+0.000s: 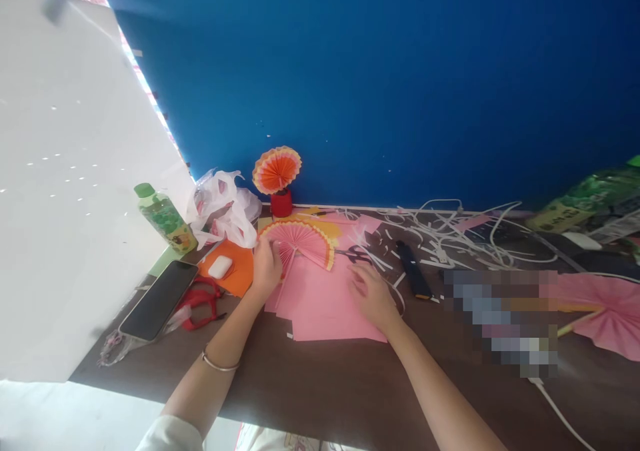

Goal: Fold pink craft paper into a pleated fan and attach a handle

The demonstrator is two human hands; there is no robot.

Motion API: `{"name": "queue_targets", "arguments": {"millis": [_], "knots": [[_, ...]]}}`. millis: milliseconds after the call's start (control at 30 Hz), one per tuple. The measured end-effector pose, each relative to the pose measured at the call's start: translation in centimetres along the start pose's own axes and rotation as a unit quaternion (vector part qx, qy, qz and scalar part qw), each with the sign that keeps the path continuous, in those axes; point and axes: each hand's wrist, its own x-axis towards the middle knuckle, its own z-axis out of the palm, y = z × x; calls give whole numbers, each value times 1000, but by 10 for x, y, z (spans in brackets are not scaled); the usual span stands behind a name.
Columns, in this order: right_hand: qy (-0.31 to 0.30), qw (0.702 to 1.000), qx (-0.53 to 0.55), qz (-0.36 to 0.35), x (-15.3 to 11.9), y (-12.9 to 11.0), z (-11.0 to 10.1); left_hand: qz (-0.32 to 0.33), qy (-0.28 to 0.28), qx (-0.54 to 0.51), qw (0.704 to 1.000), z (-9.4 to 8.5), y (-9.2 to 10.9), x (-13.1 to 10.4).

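Observation:
My left hand (267, 268) is closed on the left part of a pleated pink paper fan (300, 240) with an orange and yellow scalloped edge. The fan is spread over pink paper sheets (330, 304) on the dark table. My right hand (373, 296) rests at the right side of these sheets with its fingers apart, holding nothing. Just beyond its fingertips lies a pair of black-handled scissors (356, 254), partly over the paper.
A round orange paper fan (277, 170) stands in a red holder (281, 204) by the blue wall. Phone (159, 301), red scissors (200, 304), green bottle (167, 218) and plastic bag (225, 204) are left; black cutter (414, 271), white cables and another pink fan (607, 311) right.

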Motion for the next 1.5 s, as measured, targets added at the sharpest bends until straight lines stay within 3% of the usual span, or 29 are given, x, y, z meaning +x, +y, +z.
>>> {"name": "queue_targets", "arguments": {"millis": [100, 267, 433, 567, 633, 667, 733, 800, 867, 967, 1067, 1100, 1167, 1200, 1300, 1367, 1500], "knots": [[-68, 995, -44, -56, 2, -11, -1, 23, -67, -53, 996, 3, 0, -3], [-129, 986, -88, -55, 5, -22, 0, -58, -146, -286, 945, 6, 6, -5], [-148, 981, -121, -28, 4, -23, 0, -142, -106, -447, 877, 5, 11, -1], [-150, 980, -130, -30, 3, -24, -1, -242, -45, -505, 828, 2, 11, 4], [-154, 979, -128, -32, 4, -24, -1, -271, -16, -504, 820, 1, 9, 6], [-156, 979, -126, -33, 4, -24, -1, -272, 0, -487, 830, 0, 8, 6], [-155, 980, -118, -35, 3, -24, -1, -235, 38, -395, 887, -3, 5, 8], [-141, 984, -102, -37, 2, -25, -1, -151, 70, -219, 962, -7, 3, 8], [-119, 989, -74, -45, 0, -25, -2, -56, 81, -8, 995, -11, 3, 7], [-39, 998, -23, -40, 1, -23, -9, 30, 49, 217, 975, -12, 8, 1], [44, 999, 4, 1, 16, -17, -21, 84, -15, 303, 949, -7, 18, -9], [42, 999, 2, 20, 25, -15, -26, 104, -34, 312, 944, -5, 22, -12], [-31, 998, -37, 38, 49, -9, -32, 137, -55, 315, 938, 0, 29, -19], [-71, 995, -64, 37, 64, -6, -33, 143, -64, 316, 936, 2, 31, -22], [-117, 980, -158, -5, 107, 3, -24, 137, -101, 327, 930, 9, 34, -28], [-128, 966, -215, -59, 131, 9, -10, 113, -128, 331, 928, 11, 33, -30], [-83, 952, -274, -108, 164, 17, 24, 89, -160, 307, 934, 12, 28, -28]]}}
